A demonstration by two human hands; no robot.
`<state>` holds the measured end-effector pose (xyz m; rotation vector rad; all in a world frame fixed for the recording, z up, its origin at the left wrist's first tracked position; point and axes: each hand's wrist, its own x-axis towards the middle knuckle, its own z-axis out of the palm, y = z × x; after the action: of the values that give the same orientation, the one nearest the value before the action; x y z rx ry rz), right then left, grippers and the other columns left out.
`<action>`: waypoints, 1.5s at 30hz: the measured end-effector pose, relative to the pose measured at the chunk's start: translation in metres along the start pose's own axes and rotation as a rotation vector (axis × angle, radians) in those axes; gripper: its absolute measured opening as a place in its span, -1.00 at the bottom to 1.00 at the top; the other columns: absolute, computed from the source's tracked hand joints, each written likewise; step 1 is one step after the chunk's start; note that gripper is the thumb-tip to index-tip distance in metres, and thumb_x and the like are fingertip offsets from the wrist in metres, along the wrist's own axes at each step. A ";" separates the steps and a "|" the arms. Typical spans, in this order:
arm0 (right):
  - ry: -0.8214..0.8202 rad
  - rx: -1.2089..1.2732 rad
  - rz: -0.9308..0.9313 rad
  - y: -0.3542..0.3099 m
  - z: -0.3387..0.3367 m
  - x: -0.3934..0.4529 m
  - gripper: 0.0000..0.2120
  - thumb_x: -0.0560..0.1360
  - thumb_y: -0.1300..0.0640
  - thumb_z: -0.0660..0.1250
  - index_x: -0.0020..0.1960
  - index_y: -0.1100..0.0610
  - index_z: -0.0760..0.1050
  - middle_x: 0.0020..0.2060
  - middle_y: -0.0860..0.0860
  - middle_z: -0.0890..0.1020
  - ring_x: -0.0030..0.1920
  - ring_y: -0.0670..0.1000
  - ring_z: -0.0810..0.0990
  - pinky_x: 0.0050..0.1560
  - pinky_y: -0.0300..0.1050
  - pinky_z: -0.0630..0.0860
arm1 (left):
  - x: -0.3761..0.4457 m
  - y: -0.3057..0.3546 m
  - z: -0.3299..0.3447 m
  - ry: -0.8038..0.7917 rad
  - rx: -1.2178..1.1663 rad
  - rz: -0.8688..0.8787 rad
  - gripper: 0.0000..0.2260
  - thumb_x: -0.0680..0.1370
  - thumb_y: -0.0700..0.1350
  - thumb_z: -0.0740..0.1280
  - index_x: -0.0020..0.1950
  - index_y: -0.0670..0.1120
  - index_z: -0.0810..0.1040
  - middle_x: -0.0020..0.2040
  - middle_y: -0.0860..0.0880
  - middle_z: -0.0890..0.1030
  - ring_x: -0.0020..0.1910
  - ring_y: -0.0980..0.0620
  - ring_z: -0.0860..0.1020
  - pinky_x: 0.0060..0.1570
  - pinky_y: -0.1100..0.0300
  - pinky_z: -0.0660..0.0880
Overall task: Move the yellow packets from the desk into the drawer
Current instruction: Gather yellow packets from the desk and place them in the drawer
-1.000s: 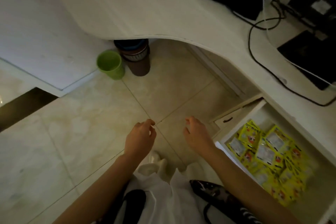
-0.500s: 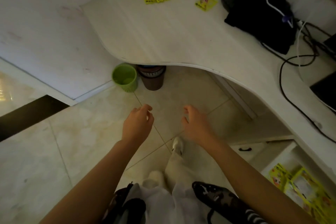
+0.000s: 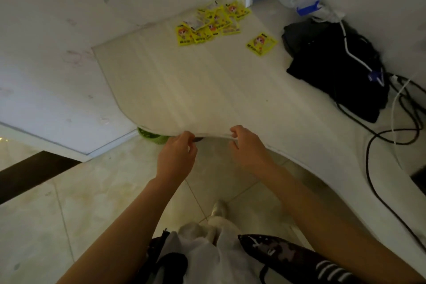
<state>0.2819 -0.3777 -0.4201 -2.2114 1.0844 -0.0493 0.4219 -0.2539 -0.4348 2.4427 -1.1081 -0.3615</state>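
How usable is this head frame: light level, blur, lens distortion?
Head view: dim, flat indoor light, no glare; wide-angle lens bows the desk edge; yellow packets at the far corner are soft, their print unreadable; the single packet is clearer; both hands, left hand and right hand, are reasonably sharp.

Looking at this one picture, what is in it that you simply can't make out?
- Drawer: outside the head view, so its contents cannot be checked.
- Yellow packets: the pile overlaps, so no exact count; print too small to read. One packet lies apart.
- Green cup: mostly hidden under the desk edge.
- Left hand and right hand: fingers curl out of sight; they appear empty.
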 end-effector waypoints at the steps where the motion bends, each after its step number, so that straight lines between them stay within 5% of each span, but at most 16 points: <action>1: -0.003 -0.004 0.002 0.000 -0.007 0.011 -0.65 0.58 0.15 0.18 0.35 0.18 0.36 0.22 0.13 0.53 0.20 0.10 0.51 0.18 -0.06 0.45 | 0.010 0.004 0.000 -0.003 -0.009 -0.007 -0.81 0.57 -0.09 0.24 0.15 -0.05 0.53 -0.03 -0.06 0.61 -0.01 -0.06 0.55 -0.07 0.04 0.54; 9: 0.004 -0.002 0.015 0.000 -0.045 0.099 -0.65 0.59 0.13 0.16 0.36 0.17 0.34 0.25 0.11 0.52 0.22 0.08 0.51 0.18 -0.06 0.46 | 0.105 0.012 0.005 -0.023 -0.015 0.016 -0.79 0.58 -0.09 0.23 0.19 -0.04 0.52 -0.04 0.00 0.63 0.01 0.02 0.54 -0.10 0.17 0.45; 23: 0.042 0.052 0.177 -0.004 -0.081 0.249 -0.67 0.59 0.14 0.19 0.32 0.21 0.37 0.22 0.14 0.53 0.23 0.10 0.49 0.21 -0.03 0.43 | 0.300 -0.001 -0.007 -0.163 0.057 0.074 -0.78 0.56 -0.09 0.22 0.18 -0.04 0.51 0.00 -0.01 0.61 0.06 -0.04 0.52 -0.09 0.10 0.44; 39: 0.067 -0.012 0.640 0.070 -0.115 0.391 -0.59 0.53 0.11 0.20 0.30 0.30 0.30 0.23 0.26 0.42 0.22 0.28 0.43 0.19 0.11 0.44 | 0.467 0.022 0.009 -0.196 0.309 0.151 -0.65 0.49 -0.14 0.30 0.27 -0.15 0.47 0.27 -0.14 0.49 0.31 -0.21 0.35 0.19 -0.08 0.39; 45: 0.071 -0.053 0.786 0.085 -0.115 0.429 -0.28 0.55 -0.17 0.17 0.47 0.30 0.06 0.37 0.27 0.24 0.35 0.30 0.30 0.29 0.12 0.34 | 0.513 0.032 0.024 -0.132 0.303 0.098 -0.54 0.50 -0.11 0.28 0.39 -0.12 0.35 0.39 -0.11 0.39 0.39 -0.19 0.28 0.32 -0.05 0.27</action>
<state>0.4681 -0.7844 -0.4849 -1.6912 1.9302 0.2454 0.7228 -0.6696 -0.4695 2.6418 -1.4252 -0.3500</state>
